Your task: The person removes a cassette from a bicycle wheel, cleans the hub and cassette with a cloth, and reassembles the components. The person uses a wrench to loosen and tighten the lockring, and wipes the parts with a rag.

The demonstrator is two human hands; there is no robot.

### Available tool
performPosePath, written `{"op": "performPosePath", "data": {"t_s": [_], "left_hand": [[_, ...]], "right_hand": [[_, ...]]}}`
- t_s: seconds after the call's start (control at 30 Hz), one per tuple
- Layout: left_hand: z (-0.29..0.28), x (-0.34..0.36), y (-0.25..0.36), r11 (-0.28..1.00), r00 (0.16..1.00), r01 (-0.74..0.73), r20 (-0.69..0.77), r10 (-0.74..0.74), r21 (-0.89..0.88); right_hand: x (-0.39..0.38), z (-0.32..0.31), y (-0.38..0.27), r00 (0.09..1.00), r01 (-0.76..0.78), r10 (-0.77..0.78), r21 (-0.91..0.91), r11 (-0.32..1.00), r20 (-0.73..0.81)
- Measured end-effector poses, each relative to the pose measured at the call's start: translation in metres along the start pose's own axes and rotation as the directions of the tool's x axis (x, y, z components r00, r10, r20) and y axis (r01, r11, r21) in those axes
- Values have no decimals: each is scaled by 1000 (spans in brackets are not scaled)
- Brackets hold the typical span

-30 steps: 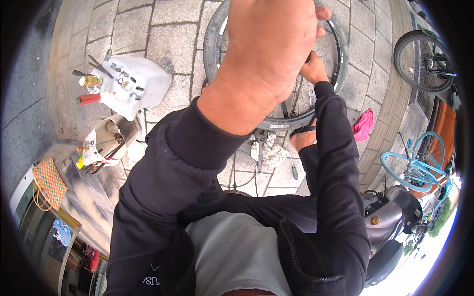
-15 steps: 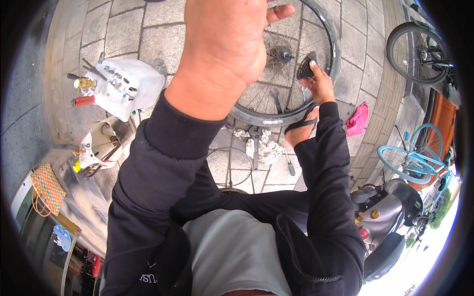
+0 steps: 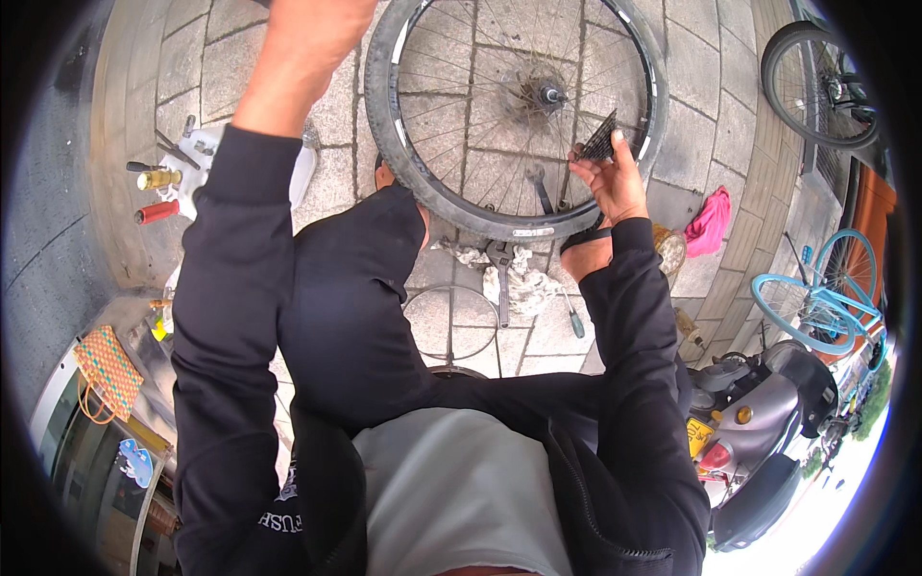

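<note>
My left hand [image 3: 307, 43] reaches to the top left, its fingers cut off by the frame edge. My right hand [image 3: 618, 187] grips a black bicycle cassette [image 3: 599, 140] beside a bare hub [image 3: 547, 94]. Below my hands a spoked wheel with a black tyre [image 3: 416, 195] lies on the paving, a wrench [image 3: 541, 187] within its circle. An adjustable wrench [image 3: 501, 278] rests on white rags [image 3: 528, 293] below the wheel, beside a green-handled screwdriver [image 3: 576, 322].
A white tool holder [image 3: 301, 173] stands left, partly behind my left arm; a checked bag [image 3: 108, 365] lies lower left. Right are a pink cloth [image 3: 709, 223], a dark bicycle [image 3: 802, 130], a light-blue bicycle [image 3: 807, 307] and a grey scooter [image 3: 759, 403]. My sandalled right foot [image 3: 586, 257] flanks the wheel.
My left hand has moved up and left, uncovering the wheel and hub. The cassette in my right hand has come into view and shifted downward slightly. My left leg now shows beside the wheel.
</note>
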State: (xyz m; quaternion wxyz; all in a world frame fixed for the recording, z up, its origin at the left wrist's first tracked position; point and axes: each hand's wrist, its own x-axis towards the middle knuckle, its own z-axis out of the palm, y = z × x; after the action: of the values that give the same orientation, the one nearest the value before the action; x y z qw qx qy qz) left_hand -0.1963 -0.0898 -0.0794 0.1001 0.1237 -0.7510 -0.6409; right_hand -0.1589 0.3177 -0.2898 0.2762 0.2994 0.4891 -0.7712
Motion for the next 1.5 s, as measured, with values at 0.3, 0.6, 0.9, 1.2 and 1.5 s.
{"op": "performPosePath", "data": {"t_s": [0.3, 0.6, 0.9, 1.2, 1.5], "left_hand": [[-44, -24, -258, 629, 631, 731, 90, -771, 263], [-1, 3, -88, 895, 821, 444, 376, -429, 50], [86, -71, 169, 998, 894, -46, 447, 26, 33], [98, -147, 187, 967, 934, -127, 355, 42, 219], [99, -158, 188, 999, 944, -39, 329, 39, -6]], "right_hand": [[-130, 31, -25, 921, -12, -160, 435, 900, 357], [-241, 29, -71, 822, -21, -284, 523, 852, 495], [-298, 22, -62, 715, 24, -516, 721, 693, 472], [-307, 3, -53, 738, 111, -557, 746, 657, 380], [-299, -11, -35, 834, 211, -473, 629, 748, 284]]}}
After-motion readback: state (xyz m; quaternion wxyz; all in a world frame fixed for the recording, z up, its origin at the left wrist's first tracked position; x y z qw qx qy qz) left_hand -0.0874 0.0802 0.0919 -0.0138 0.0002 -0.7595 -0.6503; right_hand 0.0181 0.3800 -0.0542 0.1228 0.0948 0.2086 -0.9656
